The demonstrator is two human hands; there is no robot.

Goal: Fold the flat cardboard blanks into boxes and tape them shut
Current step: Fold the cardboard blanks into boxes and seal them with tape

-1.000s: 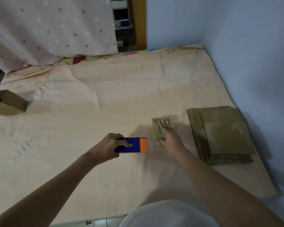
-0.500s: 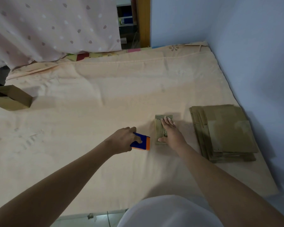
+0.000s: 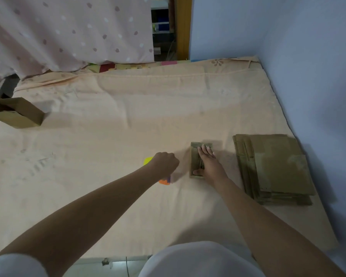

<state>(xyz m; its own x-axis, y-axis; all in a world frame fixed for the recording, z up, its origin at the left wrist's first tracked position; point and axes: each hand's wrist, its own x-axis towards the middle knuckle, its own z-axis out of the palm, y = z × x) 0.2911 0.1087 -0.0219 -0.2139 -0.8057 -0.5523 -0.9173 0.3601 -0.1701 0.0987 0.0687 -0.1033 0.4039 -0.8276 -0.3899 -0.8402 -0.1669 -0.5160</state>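
A peach sheet [image 3: 108, 196] is spread; on it a box [image 3: 196, 156] is pressed by the flat right hand [image 3: 209, 164]. Left of the box, a dispenser [image 3: 165, 181] is gripped by the left hand [image 3: 165, 163]; right of it, blanks [image 3: 274, 166] are stacked.

Two bare forearms enter from the bottom edge, uncovered from above the elbow down to the hands. Left hand [image 3: 165, 163] and right hand [image 3: 210, 164] wear no gloves, rings or watch. Short white sleeve [image 3: 12, 265] shows at the left upper arm. White garment [image 3: 198, 260] covers the torso at bottom centre, plain, no visible markings.
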